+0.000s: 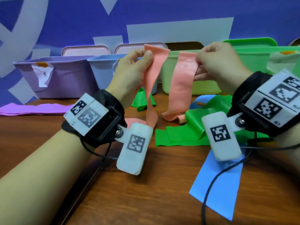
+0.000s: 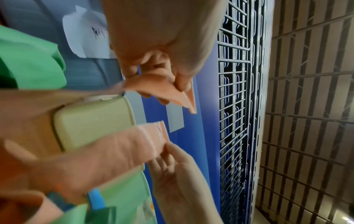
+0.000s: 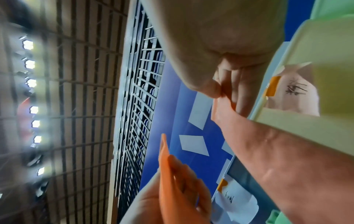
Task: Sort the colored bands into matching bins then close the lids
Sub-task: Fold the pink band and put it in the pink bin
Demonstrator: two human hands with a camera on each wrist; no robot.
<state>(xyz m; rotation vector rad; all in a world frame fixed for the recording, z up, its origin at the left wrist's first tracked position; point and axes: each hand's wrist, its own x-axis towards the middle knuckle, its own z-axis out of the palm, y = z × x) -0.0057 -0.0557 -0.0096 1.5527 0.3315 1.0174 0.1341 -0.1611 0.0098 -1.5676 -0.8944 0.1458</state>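
Currently, step in hand: folding or gathering the pink band before binning, judged from both ends held up level.
Left hand: thumb and fingers clamped on one end of the pink band, well above the table.
Right hand: fingertips pinched together on the other end, just in front of the yellow bin.
Band position: hangs as two strips from the two hands, middle part sagging onto the table between green band pieces.
Good practice: bring the two ends together, edges matched, then lift so the sagging middle comes clear of the green band.
Bin choice: purple bin, blue bin, yellow bin, green bin in a row, lids up; no pink bin visible, so check the paper labels first.
Left over: purple band and blue band flat on the table, unsorted.
Risk: stretchy strip slipping from a light pinch; firmer hold near the edge.
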